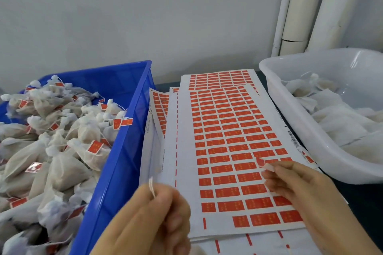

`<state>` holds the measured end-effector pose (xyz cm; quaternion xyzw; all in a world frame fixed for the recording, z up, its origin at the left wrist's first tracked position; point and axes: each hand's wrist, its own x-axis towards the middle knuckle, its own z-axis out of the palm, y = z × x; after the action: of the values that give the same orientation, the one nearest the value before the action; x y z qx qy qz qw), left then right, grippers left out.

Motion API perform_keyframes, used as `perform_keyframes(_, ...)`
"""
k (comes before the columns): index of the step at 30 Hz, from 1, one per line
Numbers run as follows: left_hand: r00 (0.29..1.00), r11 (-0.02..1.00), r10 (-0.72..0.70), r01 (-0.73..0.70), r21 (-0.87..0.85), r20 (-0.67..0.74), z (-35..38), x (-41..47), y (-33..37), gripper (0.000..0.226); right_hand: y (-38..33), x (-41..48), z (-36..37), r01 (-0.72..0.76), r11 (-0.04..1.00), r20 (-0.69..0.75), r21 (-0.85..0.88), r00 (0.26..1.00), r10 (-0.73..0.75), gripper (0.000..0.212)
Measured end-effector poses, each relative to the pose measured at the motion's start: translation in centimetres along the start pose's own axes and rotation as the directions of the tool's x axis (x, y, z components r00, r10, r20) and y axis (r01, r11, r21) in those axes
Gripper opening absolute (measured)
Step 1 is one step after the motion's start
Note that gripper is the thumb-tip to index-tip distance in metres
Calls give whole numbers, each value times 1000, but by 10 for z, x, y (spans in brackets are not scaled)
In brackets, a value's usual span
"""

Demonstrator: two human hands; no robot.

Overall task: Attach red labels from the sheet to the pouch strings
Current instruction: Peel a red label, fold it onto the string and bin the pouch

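Observation:
A white sheet (pixel 186 172) covered in rows of red labels lies in the middle, on top of other sheets. My right hand (pixel 300 188) pinches one red label (pixel 261 163), its corner lifted off the sheet. My left hand (pixel 153 213) sits at the sheet's lower left and pinches a thin white pouch string (pixel 152 187) whose ends stick up. The pouch itself is hidden behind that hand.
A blue crate (pixel 124 141) at the left is heaped with white pouches carrying red labels. A white tub (pixel 290 109) at the right holds untagged white pouches. A grey wall and white pipes (pixel 300 16) stand behind.

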<state>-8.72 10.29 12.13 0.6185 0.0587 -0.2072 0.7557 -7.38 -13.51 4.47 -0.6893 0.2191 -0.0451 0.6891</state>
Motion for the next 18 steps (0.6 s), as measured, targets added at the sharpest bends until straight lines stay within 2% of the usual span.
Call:
perform_keyframes(3,991,985,132,-129,-113,15,16,22,20,33,-20,7,-4,108,992,13,-63,994,-107,8)
perform_keyframes(7,962,960,272,-274,60,29,27,62,33,46,-53,24,5,302,950,11,-76,953,-302,22)
perform_keyframes(9,956,951,291,-294,99,39,34,80,36,38,-67,37,15,384,921,1,-64,923,-385,17)
perform_keyframes(12,950,941,312,-313,128,30,42,104,33,34,-87,56,36,420,907,25,32,907,-421,6)
perform_keyframes(14,947,940,319,-320,119,28,44,118,28,29,-95,66,50,427,896,69,120,897,-436,8)
perform_keyframes(18,957,950,290,-289,117,7,44,134,18,18,-95,74,63,489,859,102,153,857,-506,12)
